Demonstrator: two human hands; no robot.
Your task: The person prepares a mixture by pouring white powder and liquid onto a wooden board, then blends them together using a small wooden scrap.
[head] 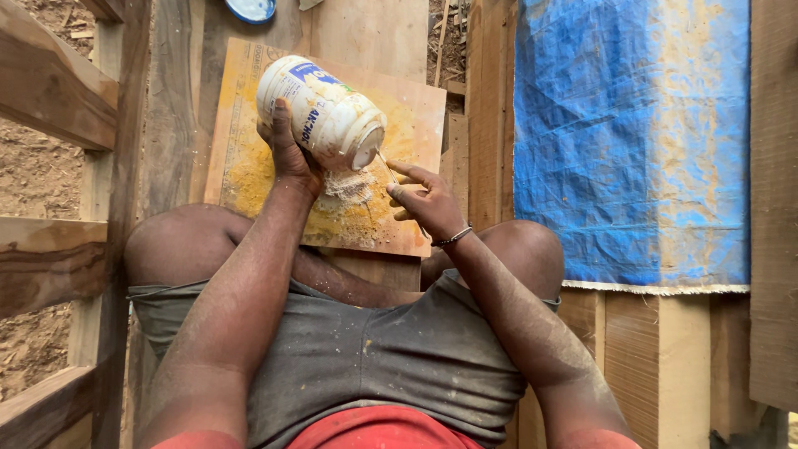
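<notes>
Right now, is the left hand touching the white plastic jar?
Touching. The head view shows the left hand wrapped around the side of the tilted white jar, thumb pressed on its label, holding it above the board.

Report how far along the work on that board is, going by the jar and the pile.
Done: a whitish pile already lies on the yellow-dusted board. In hand: the left hand tips the white jar mouth-down over it, while the right hand holds a thin stick at the mouth. Left: the pile looks unmixed with the yellow powder; how much remains in the jar cannot be seen.
</notes>
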